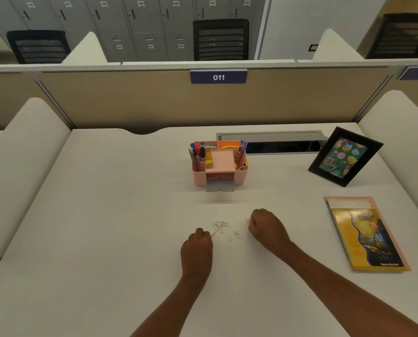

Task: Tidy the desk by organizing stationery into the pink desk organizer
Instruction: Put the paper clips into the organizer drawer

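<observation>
Paper clips (pixel 221 226) scattered, left fingers (pixel 202 233) pinching one, right fingers (pixel 253 221) seemingly pinching another

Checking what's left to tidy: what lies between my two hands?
Loose paper clips lie scattered on the desk between the left hand and right hand, per the head view; each hand seems to pinch one.

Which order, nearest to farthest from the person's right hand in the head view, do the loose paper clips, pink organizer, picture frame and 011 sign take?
1. The loose paper clips, just left of the right hand.
2. The pink organizer, ahead and slightly left.
3. The picture frame, back on the right.
4. The 011 sign, high at the very back.
</observation>
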